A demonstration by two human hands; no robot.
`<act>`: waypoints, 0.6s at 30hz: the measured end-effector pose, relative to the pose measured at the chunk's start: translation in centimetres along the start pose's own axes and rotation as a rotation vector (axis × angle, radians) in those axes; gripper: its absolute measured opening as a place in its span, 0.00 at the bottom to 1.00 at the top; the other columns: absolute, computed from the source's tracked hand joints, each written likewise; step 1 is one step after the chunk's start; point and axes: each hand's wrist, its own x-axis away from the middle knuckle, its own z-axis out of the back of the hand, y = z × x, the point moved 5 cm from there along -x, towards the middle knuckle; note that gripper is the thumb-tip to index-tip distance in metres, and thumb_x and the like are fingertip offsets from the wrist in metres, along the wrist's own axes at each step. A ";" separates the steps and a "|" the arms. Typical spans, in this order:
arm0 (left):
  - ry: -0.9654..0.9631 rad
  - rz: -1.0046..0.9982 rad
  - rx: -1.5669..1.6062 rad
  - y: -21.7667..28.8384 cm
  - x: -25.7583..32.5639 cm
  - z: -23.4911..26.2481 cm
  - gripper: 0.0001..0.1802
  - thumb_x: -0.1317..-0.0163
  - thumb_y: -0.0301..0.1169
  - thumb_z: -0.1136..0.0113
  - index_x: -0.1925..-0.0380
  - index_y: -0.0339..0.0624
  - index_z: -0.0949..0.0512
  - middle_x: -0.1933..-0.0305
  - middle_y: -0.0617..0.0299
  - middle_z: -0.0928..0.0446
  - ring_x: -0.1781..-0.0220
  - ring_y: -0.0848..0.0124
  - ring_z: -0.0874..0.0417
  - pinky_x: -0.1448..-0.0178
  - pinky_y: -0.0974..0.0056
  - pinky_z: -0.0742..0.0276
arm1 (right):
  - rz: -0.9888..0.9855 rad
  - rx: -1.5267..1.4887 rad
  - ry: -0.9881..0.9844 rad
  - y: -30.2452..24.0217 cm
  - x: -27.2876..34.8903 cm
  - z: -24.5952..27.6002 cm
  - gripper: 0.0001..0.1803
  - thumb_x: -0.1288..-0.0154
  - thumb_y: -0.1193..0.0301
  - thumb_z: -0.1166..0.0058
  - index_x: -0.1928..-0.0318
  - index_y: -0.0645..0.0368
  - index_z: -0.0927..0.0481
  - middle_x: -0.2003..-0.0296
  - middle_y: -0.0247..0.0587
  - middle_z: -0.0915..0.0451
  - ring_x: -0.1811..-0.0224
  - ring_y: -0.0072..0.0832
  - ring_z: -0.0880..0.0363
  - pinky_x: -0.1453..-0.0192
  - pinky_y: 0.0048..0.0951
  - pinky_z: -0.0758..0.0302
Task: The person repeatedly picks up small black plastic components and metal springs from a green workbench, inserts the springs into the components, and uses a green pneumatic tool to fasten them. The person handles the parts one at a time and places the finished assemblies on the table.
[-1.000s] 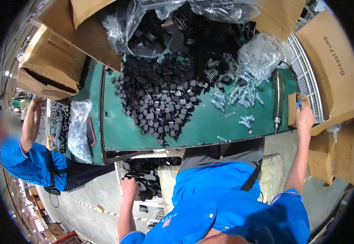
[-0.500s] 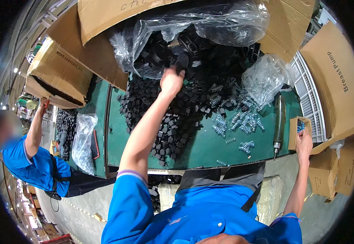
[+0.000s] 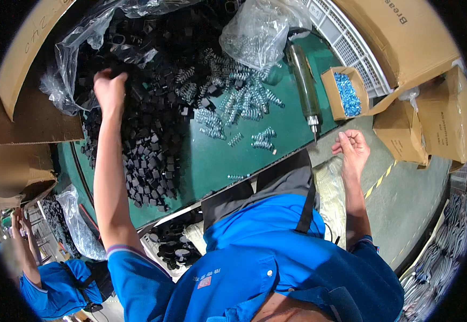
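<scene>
My left hand (image 3: 109,92) is at the far left of the bench, its fingers closed at a black plastic part (image 3: 119,68) among other dark parts; blur and the dark pile hide the exact hold. Below it spreads a heap of small black blocks (image 3: 150,166). My right hand (image 3: 354,152) hangs just off the bench edge, fingers curled and thumb and fingertips drawn together; anything in them is too small to name. Beyond it stands a small cardboard box (image 3: 331,92) of tiny blue-silver pieces (image 3: 347,95), which look like screws. Beside that box lies a green electric screwdriver (image 3: 303,80), tip toward me.
Loose metal springs (image 3: 249,99) lie mid-bench on the green top (image 3: 201,169), below a clear plastic bag (image 3: 260,35). A grey plastic crate (image 3: 346,43) and cardboard boxes (image 3: 402,134) line the right. At lower left, a co-worker in a blue shirt (image 3: 61,287) stands at another bench.
My right hand has left the small box and drawn back toward me, past the bench edge. My left hand stays at the dark parts. The whole view has swung to the right.
</scene>
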 end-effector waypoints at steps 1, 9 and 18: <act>-0.019 0.077 0.234 -0.8 1.6 1.1 0.23 0.52 0.24 0.32 0.54 0.35 0.27 0.63 0.57 0.22 0.64 0.68 0.19 0.59 0.66 0.22 | 0.004 -0.017 0.020 0.6 0.7 -0.1 0.04 0.32 0.78 0.41 0.60 0.64 0.23 0.70 0.37 0.20 0.73 0.24 0.18 0.72 0.22 0.21; -0.665 0.404 0.796 -2.3 24.3 -1.0 0.21 0.56 0.18 0.31 0.59 0.42 0.22 0.49 0.61 0.22 0.45 0.70 0.23 0.37 0.64 0.29 | -0.344 -0.342 0.028 4.6 5.5 -3.7 0.06 0.33 0.79 0.40 0.58 0.65 0.23 0.64 0.47 0.15 0.65 0.32 0.13 0.65 0.25 0.16; -0.359 -0.530 -0.233 2.6 26.6 -0.3 0.20 0.54 0.17 0.36 0.57 0.41 0.20 0.42 0.50 0.25 0.39 0.52 0.24 0.36 0.56 0.28 | -0.385 -0.506 0.062 4.9 5.7 -5.6 0.05 0.30 0.75 0.42 0.60 0.62 0.24 0.63 0.44 0.16 0.61 0.29 0.15 0.57 0.26 0.15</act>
